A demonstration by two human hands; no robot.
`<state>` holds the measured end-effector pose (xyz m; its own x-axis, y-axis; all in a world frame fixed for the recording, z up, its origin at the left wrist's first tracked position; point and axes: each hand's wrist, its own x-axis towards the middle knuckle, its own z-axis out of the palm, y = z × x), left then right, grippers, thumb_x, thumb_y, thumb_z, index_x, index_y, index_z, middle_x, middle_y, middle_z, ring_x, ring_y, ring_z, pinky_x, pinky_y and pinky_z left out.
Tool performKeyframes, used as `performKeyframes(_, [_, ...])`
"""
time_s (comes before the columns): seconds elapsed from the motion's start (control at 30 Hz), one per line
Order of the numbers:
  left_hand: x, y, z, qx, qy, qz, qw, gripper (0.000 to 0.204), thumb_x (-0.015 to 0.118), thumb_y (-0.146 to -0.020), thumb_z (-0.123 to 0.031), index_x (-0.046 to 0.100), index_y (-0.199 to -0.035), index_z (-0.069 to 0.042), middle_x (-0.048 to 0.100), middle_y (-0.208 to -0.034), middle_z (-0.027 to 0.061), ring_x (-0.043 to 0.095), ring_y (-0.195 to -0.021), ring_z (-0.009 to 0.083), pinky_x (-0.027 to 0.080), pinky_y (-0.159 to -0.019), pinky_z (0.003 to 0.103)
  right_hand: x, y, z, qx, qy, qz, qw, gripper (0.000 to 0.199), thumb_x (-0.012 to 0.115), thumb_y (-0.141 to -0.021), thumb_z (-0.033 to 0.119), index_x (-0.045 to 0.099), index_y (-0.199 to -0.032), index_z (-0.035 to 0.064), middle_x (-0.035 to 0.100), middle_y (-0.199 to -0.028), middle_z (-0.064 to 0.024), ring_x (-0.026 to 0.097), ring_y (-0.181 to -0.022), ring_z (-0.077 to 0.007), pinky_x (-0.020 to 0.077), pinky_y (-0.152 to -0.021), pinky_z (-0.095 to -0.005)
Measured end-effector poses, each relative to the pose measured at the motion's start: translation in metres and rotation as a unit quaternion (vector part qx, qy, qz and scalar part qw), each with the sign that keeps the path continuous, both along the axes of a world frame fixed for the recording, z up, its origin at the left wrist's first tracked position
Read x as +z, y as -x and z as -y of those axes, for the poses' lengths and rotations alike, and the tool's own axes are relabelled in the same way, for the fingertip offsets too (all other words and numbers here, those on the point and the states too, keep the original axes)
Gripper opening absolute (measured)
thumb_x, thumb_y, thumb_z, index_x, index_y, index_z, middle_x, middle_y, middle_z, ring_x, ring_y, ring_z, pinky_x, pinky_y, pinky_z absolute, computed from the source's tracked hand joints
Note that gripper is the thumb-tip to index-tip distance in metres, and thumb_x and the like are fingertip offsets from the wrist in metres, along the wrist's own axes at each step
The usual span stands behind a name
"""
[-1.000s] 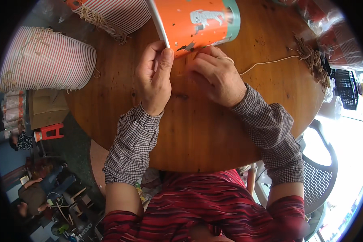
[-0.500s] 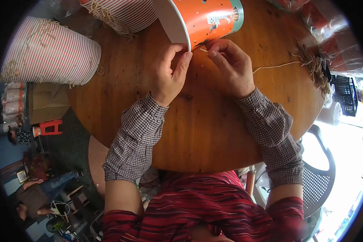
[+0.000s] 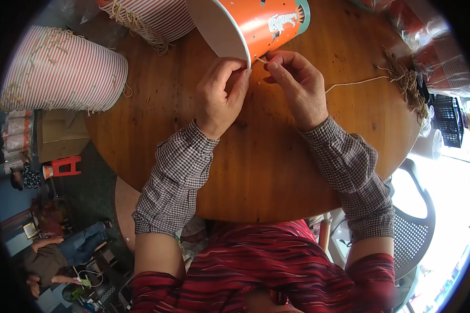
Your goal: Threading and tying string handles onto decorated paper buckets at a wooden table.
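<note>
An orange paper bucket [image 3: 263,23] with a white inside and a green base lies on its side at the far middle of the table, its mouth facing left. My left hand [image 3: 219,94] is closed, pinching the bucket's rim between thumb and fingers. Just right of the rim, my right hand [image 3: 298,86] pinches a thin pale cord [image 3: 261,61], whose short end reaches the bucket's wall. More cord [image 3: 357,83] shows beyond my right hand, running to a brown bundle of cords [image 3: 404,83] at the table's right edge. My fingers hide where cord and bucket meet.
Two stacks of nested buckets with cord loops, one at left [image 3: 65,68] and another farther back [image 3: 151,18], lie on the round wooden table [image 3: 266,172]. Plastic-wrapped buckets [image 3: 444,65] sit at far right. A chair [image 3: 415,235] stands at right; another person [image 3: 49,261] is at lower left.
The bucket has shifted slightly left and its mouth has turned a little more toward me. My left hand still pinches the rim; my right hand keeps hold of the cord close by.
</note>
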<state>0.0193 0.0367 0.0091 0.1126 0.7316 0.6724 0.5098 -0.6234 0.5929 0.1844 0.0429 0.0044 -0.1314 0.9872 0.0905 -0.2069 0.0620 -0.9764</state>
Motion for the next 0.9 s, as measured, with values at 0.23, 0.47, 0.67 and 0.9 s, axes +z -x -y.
performKeyframes(0.23, [-0.001,-0.002,0.002,0.002,0.009,0.0,1.0,0.012,0.063,-0.082,0.0,0.06,-0.094,-0.001,0.063,-0.089,0.0116,0.064,-0.08,0.026,0.05,-0.069,0.032,0.001,0.001,0.0,-0.01,-0.008,0.002,1.0,0.013,0.059,-0.092,0.01,0.059,-0.1,-0.0015,0.06,-0.101,-0.0041,0.059,-0.091,-0.0113,0.054,-0.078,-0.0283])
performKeyframes(0.47, [-0.002,-0.006,0.003,-0.033,0.028,0.008,0.999,0.015,0.062,-0.082,0.002,0.059,-0.096,-0.001,0.063,-0.089,0.0116,0.064,-0.081,0.0257,0.051,-0.068,0.033,0.0,0.002,-0.001,-0.016,-0.027,0.031,0.999,0.012,0.059,-0.092,0.009,0.059,-0.098,-0.0014,0.06,-0.095,-0.0031,0.059,-0.086,-0.0103,0.0541,-0.075,-0.027])
performKeyframes(0.67, [0.0,-0.017,-0.002,-0.064,0.042,0.081,0.994,0.022,0.058,-0.085,0.001,0.056,-0.107,0.002,0.062,-0.086,0.0121,0.063,-0.078,0.0255,0.05,-0.068,0.034,0.001,0.0,-0.001,-0.035,-0.038,0.023,0.998,0.014,0.063,-0.089,0.01,0.059,-0.092,-0.0026,0.061,-0.082,-0.0013,0.056,-0.073,-0.0053,0.0484,-0.067,-0.0207])
performKeyframes(0.9, [-0.003,-0.024,-0.008,-0.029,0.017,0.078,0.996,0.012,0.06,-0.085,0.002,0.062,-0.096,-0.001,0.062,-0.084,0.0116,0.063,-0.076,0.0262,0.05,-0.064,0.033,0.007,-0.001,-0.001,-0.025,-0.019,-0.013,0.999,0.012,0.061,-0.09,0.009,0.058,-0.094,-0.0022,0.061,-0.087,-0.0026,0.059,-0.077,-0.0073,0.0532,-0.066,-0.0222])
